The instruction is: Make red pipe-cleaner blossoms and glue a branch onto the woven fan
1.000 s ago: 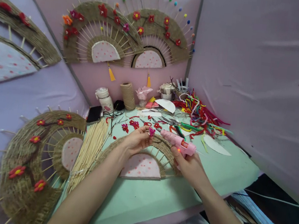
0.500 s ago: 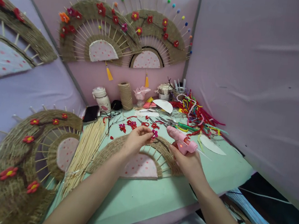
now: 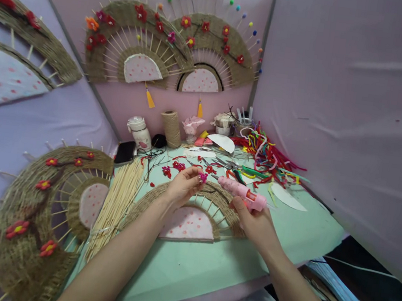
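Observation:
Between the fingertips of my left hand (image 3: 184, 186) is a small magenta flower (image 3: 202, 178). My right hand (image 3: 253, 220) is wrapped round the handle of a pink glue gun (image 3: 242, 191), whose nozzle points left at the flower, a short gap away. Under both hands lies a half-round fan (image 3: 153, 198) woven from brown twine, with pale sticks and a dotted white-pink centre panel (image 3: 191, 224). A dark twig runs along the fan's upper band, partly hidden by the glue gun.
Red flowers (image 3: 178, 166), green-handled pliers (image 3: 252, 171) and a heap of coloured pipe cleaners (image 3: 267, 152) lie behind the fan. To the left are a bundle of thin sticks (image 3: 116, 198), a phone (image 3: 125, 153) and a bottle (image 3: 139, 132). A twine spool (image 3: 170, 129) stands at the back.
The glue gun has tipped from slanting upward to nearly level, its nozzle now nearer the flower. My left hand has turned the flower slightly. The whole view has shifted a little.

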`<state>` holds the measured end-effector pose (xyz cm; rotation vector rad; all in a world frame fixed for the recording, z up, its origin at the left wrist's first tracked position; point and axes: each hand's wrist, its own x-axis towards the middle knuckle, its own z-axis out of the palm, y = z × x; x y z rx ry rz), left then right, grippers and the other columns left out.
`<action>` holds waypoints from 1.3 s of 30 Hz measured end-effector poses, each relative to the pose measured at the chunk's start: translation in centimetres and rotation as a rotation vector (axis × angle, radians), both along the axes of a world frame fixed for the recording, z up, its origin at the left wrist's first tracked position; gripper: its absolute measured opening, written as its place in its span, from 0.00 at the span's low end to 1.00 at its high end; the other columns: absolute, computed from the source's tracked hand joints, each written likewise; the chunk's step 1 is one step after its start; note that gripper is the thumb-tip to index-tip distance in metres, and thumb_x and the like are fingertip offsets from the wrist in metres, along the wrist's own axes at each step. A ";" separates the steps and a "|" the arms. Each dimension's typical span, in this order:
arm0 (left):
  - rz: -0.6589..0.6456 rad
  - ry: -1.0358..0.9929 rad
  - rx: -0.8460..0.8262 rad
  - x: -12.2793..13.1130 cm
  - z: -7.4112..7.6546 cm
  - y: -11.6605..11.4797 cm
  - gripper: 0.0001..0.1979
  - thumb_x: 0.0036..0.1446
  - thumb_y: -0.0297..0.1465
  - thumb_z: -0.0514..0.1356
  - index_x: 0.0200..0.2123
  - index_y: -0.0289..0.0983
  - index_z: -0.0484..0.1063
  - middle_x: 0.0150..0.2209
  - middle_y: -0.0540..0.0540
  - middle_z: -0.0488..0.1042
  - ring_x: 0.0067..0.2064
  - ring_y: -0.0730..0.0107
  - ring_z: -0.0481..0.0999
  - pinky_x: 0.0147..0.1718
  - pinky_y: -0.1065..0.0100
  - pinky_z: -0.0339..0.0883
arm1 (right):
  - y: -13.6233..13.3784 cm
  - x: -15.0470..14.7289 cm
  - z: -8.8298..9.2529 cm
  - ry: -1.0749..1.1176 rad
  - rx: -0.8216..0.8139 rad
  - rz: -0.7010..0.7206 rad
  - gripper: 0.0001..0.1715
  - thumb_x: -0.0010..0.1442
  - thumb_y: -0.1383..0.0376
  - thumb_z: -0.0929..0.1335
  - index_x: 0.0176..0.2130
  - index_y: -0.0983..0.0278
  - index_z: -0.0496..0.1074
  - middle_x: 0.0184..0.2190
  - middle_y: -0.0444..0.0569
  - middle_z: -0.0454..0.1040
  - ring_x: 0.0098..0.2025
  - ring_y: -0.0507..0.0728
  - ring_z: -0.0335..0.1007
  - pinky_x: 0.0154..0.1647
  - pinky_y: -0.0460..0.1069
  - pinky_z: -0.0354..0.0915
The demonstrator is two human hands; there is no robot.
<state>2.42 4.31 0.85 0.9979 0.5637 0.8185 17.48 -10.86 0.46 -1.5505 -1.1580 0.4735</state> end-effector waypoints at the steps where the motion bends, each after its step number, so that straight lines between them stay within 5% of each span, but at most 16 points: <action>1: -0.011 -0.013 -0.006 0.0 -0.1 0.1 0.22 0.33 0.34 0.77 0.30 0.34 0.72 0.26 0.53 0.72 0.28 0.79 0.71 0.29 0.75 0.66 | 0.0 0.0 -0.1 0.004 -0.002 -0.008 0.27 0.60 0.47 0.63 0.44 0.62 0.79 0.25 0.48 0.78 0.35 0.61 0.76 0.31 0.50 0.69; 6: -0.026 -0.012 -0.003 0.0 -0.4 0.1 0.20 0.33 0.33 0.77 0.29 0.34 0.73 0.26 0.52 0.71 0.27 0.79 0.69 0.28 0.75 0.65 | -0.1 -0.1 -0.4 0.046 -0.050 -0.019 0.28 0.59 0.47 0.63 0.42 0.64 0.79 0.23 0.47 0.76 0.28 0.59 0.73 0.26 0.49 0.67; 12: -0.029 -0.001 0.031 0.0 -0.6 0.3 0.20 0.34 0.33 0.77 0.29 0.34 0.73 0.27 0.52 0.72 0.28 0.79 0.70 0.29 0.76 0.66 | 0.0 -0.5 0.7 0.060 -0.002 0.084 0.28 0.60 0.49 0.63 0.49 0.63 0.77 0.34 0.50 0.80 0.36 0.60 0.74 0.38 0.50 0.70; 17: -0.026 0.007 0.037 0.0 -0.7 0.3 0.19 0.34 0.33 0.76 0.29 0.34 0.74 0.27 0.52 0.72 0.28 0.79 0.70 0.30 0.76 0.66 | 0.0 -0.5 0.6 0.004 -0.038 -0.022 0.27 0.57 0.49 0.64 0.40 0.66 0.80 0.24 0.49 0.77 0.28 0.58 0.71 0.30 0.49 0.68; 24: -0.036 0.005 0.041 -0.1 -0.7 0.3 0.19 0.34 0.33 0.76 0.28 0.34 0.74 0.27 0.52 0.72 0.28 0.79 0.70 0.30 0.76 0.65 | -0.1 -0.5 0.7 -0.027 -0.060 -0.026 0.28 0.58 0.50 0.63 0.44 0.66 0.79 0.22 0.47 0.76 0.23 0.55 0.67 0.24 0.47 0.64; 29: -0.034 0.003 0.032 -0.1 -0.7 0.4 0.20 0.33 0.33 0.77 0.28 0.34 0.74 0.27 0.52 0.72 0.29 0.79 0.70 0.30 0.76 0.65 | -0.1 -0.5 0.7 0.006 -0.024 0.019 0.26 0.59 0.50 0.64 0.46 0.64 0.78 0.27 0.47 0.79 0.26 0.56 0.71 0.29 0.48 0.67; 34: -0.034 -0.006 0.043 -0.1 -0.9 0.4 0.19 0.34 0.34 0.76 0.28 0.34 0.73 0.27 0.52 0.72 0.29 0.79 0.70 0.30 0.76 0.65 | 0.0 -0.4 0.2 -0.003 -0.083 -0.025 0.26 0.57 0.48 0.64 0.37 0.65 0.79 0.18 0.46 0.73 0.22 0.57 0.69 0.23 0.48 0.65; 39: -0.014 0.013 0.042 0.1 -0.4 0.1 0.19 0.33 0.34 0.76 0.28 0.34 0.73 0.26 0.52 0.72 0.28 0.79 0.70 0.30 0.75 0.65 | 0.2 -0.3 0.1 -0.011 -0.046 0.073 0.22 0.61 0.52 0.63 0.42 0.62 0.79 0.26 0.47 0.78 0.36 0.60 0.76 0.38 0.51 0.71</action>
